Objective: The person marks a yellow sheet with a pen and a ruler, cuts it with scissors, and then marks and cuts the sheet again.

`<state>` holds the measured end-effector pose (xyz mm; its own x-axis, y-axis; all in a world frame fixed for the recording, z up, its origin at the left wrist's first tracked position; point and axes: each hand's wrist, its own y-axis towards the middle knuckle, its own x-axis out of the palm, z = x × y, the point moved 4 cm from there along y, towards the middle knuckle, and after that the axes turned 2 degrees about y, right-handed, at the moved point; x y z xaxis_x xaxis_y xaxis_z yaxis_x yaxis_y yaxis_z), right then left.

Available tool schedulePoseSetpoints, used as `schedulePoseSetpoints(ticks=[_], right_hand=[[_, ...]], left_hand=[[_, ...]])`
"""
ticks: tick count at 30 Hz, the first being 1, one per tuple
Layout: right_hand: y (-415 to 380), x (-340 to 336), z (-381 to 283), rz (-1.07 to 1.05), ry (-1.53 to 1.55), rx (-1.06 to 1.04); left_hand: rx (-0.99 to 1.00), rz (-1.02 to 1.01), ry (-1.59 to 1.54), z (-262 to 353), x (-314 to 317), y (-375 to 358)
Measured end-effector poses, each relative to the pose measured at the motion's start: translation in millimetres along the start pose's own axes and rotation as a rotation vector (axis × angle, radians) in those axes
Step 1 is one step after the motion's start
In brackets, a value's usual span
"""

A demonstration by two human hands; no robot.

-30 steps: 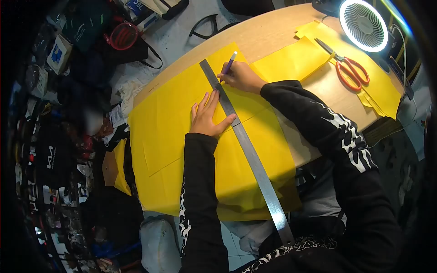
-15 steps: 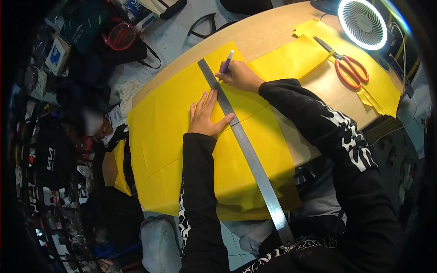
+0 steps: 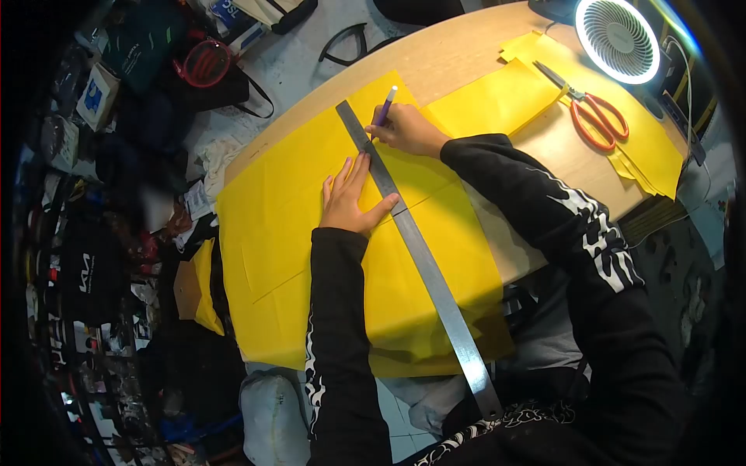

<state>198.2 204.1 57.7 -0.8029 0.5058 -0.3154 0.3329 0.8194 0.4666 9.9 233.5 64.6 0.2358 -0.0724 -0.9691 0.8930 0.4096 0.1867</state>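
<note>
A large yellow sheet [image 3: 280, 233] lies over the table, with thin dark lines drawn on it. Across it runs a long metal ruler [image 3: 430, 268], slanting from the upper middle down towards my body. My left hand [image 3: 351, 196] lies flat with fingers spread, its fingertips and thumb pressing on the ruler's left side. In my right hand [image 3: 406, 128] is a purple pen with a white end [image 3: 384, 110], held in a writing grip. The pen's tip is at the ruler's right edge, near its upper end, partly hidden by my fingers.
Orange-handled scissors [image 3: 594, 120] rest on yellow pieces [image 3: 653, 155] at the right of the wooden table [image 3: 451, 35]. A lit round fan [image 3: 618, 40] stands behind them. Bags and assorted items crowd the floor at left, with a red round object [image 3: 205, 62] among them.
My right hand and the pen have shifted very slightly up and left along the ruler's edge. My left hand and the ruler stay in place.
</note>
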Motion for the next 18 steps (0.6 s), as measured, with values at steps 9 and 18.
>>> schedulePoseSetpoints(ticks=[9,18], right_hand=[[-0.8,-1.2,-1.7,0.007,0.01,-0.017],[0.7,0.3,0.4,0.02,0.001,-0.019]], left_hand=[[0.002,-0.002,-0.006,0.3,0.0,0.1],[0.018,0.011,0.003,-1.0,0.7,0.8]])
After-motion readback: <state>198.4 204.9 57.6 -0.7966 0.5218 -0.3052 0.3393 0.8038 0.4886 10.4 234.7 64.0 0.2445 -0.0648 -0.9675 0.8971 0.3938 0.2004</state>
